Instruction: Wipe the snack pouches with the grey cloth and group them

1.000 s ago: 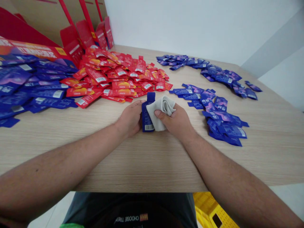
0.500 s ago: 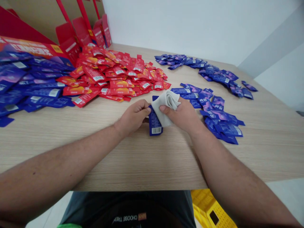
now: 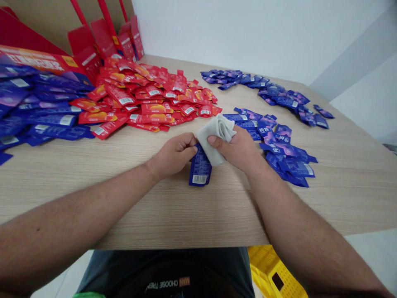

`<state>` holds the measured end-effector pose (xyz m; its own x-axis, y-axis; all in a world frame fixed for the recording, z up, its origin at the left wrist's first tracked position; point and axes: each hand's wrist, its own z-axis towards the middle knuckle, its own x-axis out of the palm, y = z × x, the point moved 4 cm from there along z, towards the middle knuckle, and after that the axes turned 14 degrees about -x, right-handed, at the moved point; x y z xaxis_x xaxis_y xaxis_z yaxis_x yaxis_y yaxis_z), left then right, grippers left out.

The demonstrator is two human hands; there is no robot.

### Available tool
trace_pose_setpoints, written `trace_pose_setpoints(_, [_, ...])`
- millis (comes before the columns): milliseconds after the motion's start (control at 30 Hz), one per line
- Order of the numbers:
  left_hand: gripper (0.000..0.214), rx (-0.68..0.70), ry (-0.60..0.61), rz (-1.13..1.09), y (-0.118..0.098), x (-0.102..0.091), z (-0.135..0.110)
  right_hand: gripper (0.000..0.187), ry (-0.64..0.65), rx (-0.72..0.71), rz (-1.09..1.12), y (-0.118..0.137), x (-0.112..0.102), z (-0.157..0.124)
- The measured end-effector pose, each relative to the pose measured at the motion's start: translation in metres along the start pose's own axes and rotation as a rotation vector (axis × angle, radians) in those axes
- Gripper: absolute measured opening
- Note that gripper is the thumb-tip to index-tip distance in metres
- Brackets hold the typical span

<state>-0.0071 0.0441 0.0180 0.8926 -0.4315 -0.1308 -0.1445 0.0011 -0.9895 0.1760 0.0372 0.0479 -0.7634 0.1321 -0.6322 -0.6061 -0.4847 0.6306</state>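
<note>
My left hand [image 3: 176, 155] pinches a dark blue sachet [image 3: 200, 169] by its edge, with the barcode end pointing down toward me. A folded whitish cloth [image 3: 212, 138] is gripped in my right hand [image 3: 240, 149], thumb on top. The cloth lies against the upper part of the sachet and hides it. Just right of my right hand is a loose pile of blue sachets [image 3: 281, 151]. Beyond my left hand spreads a large heap of red sachets [image 3: 149, 97].
More blue sachets [image 3: 40, 107] are heaped at the left, before a printed red box [image 3: 40, 60]. Open red cartons [image 3: 102, 39] stand at the back left. A row of blue sachets [image 3: 273, 93] runs along the back right. A yellow crate [image 3: 276, 273] sits below the table's front edge.
The sachet has moved slightly down and left and tilted, with my left hand shifting a little the same way. The cloth stays in my right hand, almost where it was.
</note>
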Motion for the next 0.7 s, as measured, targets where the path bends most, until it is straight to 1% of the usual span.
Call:
trace_pose_setpoints(67, [0.021, 0.021, -0.001, 0.034, -0.001, 0.0, 0.0, 0.046, 0.004, -0.005, -0.004, 0.0, 0.0, 0.0])
trace_pose_setpoints(133, [0.022, 0.028, 0.04, 0.002, -0.001, 0.003, -0.001, 0.045, -0.043, 0.011, -0.011, -0.001, -0.002, 0.0])
trace_pose_setpoints(167, [0.022, 0.01, 0.057, -0.027, 0.0, 0.004, 0.0, 0.045, -0.061, 0.015, -0.011, -0.001, -0.003, -0.001])
trace_pose_setpoints(200, [0.021, -0.025, 0.057, -0.066, 0.002, 0.005, 0.0, 0.045, -0.048, 0.007, -0.001, 0.001, -0.002, -0.001])
trace_pose_setpoints(300, [0.014, -0.202, 0.01, -0.259, 0.009, 0.006, 0.002, 0.042, 0.105, -0.027, 0.042, 0.008, 0.007, -0.004])
trace_pose_setpoints(333, [0.013, -0.257, -0.001, -0.339, 0.011, 0.006, 0.002, 0.041, 0.134, -0.025, 0.028, 0.009, 0.009, -0.005])
trace_pose_setpoints(400, [0.015, -0.324, -0.019, -0.468, 0.013, 0.006, 0.003, 0.041, 0.122, 0.002, -0.045, 0.011, 0.01, -0.006])
trace_pose_setpoints(433, [0.017, -0.337, -0.034, -0.508, 0.013, 0.005, 0.004, 0.042, 0.119, 0.011, -0.081, 0.012, 0.01, -0.006])
trace_pose_setpoints(533, [0.018, -0.322, -0.107, -0.557, 0.012, 0.001, 0.007, 0.041, 0.235, -0.039, -0.126, 0.015, 0.019, -0.007])
trace_pose_setpoints(567, [0.017, -0.317, -0.125, -0.56, 0.013, 0.0, 0.008, 0.041, 0.253, -0.053, -0.146, 0.016, 0.021, -0.008])
trace_pose_setpoints(667, [0.011, -0.317, -0.149, -0.559, 0.015, -0.002, 0.011, 0.041, 0.202, -0.037, -0.21, 0.015, 0.021, -0.008])
trace_pose_setpoints(700, [0.01, -0.311, -0.163, -0.558, 0.015, -0.003, 0.012, 0.04, 0.218, -0.044, -0.212, 0.016, 0.022, -0.008])
